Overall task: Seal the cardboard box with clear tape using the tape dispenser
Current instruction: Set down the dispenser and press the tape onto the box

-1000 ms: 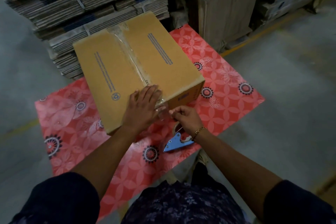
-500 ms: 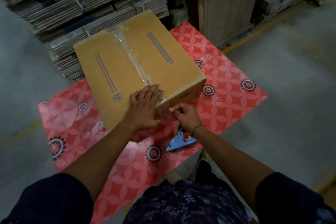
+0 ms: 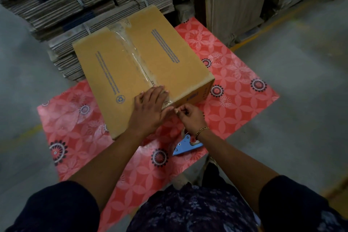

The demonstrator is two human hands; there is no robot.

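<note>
Box [image 3: 143, 66] sits on a red floral mat [image 3: 235, 84] on the floor, turned at an angle to the person, flaps closed; bundled flat cartons [image 3: 75, 5] are stacked just behind it. A strip of clear tape [image 3: 135, 58] runs along the centre seam from the far edge to the near edge, wrinkled in places. Left hand [image 3: 150, 109] lies flat, fingers spread, palm down on the near end of the seam, probably to pin the tape to the cardboard and keep the box from sliding while the end is worked. Right hand [image 3: 190, 117] is just beside it at the box's near upper edge, fingers curled into a pinch; it seems to hold the tape's free end, though the film is too clear and small to confirm. Dispenser [image 3: 185, 146], blue metal, lies on the mat under the right wrist, not held by either hand; set down there, I judge, so both hands are free for the finishing fold. Likely step: pressing the tail of tape down over the edge onto the front face. Top seam looks nearly sealed; the wrinkles may need smoothing.
</note>
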